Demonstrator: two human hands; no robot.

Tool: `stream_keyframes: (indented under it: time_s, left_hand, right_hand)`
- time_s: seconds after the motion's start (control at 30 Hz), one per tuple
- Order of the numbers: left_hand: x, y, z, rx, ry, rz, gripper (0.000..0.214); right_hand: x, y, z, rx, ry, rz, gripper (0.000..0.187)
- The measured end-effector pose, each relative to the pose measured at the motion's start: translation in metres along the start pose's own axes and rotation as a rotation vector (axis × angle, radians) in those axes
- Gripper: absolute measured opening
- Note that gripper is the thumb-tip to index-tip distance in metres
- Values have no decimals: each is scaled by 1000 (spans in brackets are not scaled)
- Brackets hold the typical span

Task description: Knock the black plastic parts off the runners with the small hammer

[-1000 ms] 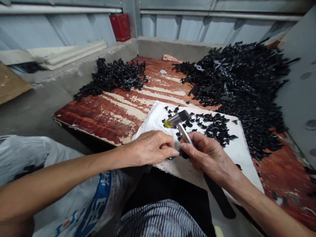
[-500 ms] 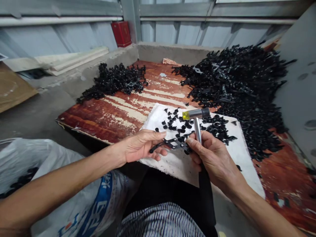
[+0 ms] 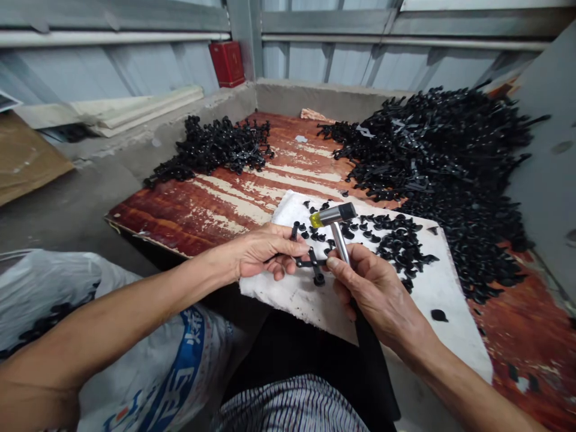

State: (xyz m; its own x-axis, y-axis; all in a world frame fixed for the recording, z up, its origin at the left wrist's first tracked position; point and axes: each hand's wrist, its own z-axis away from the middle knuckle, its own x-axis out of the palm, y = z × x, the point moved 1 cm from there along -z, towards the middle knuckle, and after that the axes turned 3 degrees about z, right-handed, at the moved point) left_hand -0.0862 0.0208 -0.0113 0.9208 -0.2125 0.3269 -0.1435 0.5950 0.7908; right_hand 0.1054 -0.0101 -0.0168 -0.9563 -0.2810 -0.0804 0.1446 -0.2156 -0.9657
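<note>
**As the right hand (image 3: 373,288) grips a steel-handled mallet with a yellow tip (image 3: 333,216), the left hand (image 3: 265,252) holds a black plastic lattice piece (image 3: 312,262)**

Both hands sit just above a stained white sheet (image 3: 288,300), close to the person's lap. The left hand's fingers curl narrowly around one end of the piece, which lies just beside the right hand's thumb. Loose small black plastic pieces (image 3: 400,246) scatter across the sheet. Near left lies a white woven sack with blue print (image 3: 49,288). Beyond, a red-brown peeling wooden desk (image 3: 216,210) carries a smaller black heap (image 3: 211,144) at far left and a much larger black heap (image 3: 432,156) at right. A red box (image 3: 227,63) stands against the far grey metal wall (image 3: 306,57).
</note>
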Motion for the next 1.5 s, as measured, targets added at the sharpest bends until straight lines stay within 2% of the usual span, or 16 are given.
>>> stream_keyframes:
  time_s: [0.1,0.17,0.23,0.43,0.8,1.1,1.5]
  left_hand:
    - [-10,10,-7,35,164,-21,12]
    - [-15,16,-11,47,272,-24,18]
    - [-18,20,-16,51,330,-12,23]
    - [-19,19,-22,16,326,-7,28]
    - [-25,16,-28,40,309,-16,23]
    - [-19,20,-26,17,338,-40,27]
    - [-20,20,-28,36,351,-52,25]
  right_hand:
    - [-4,1,6,-13,31,37,37]
    - [-6,4,12,-12,64,32,41]
    - [-6,7,17,4,81,-5,43]
    - [-4,14,24,65,82,-118,44]
    - [-6,22,24,68,70,-182,41]
    - [-8,29,25,44,71,-178,33]
    - [-6,20,24,90,47,-157,39]
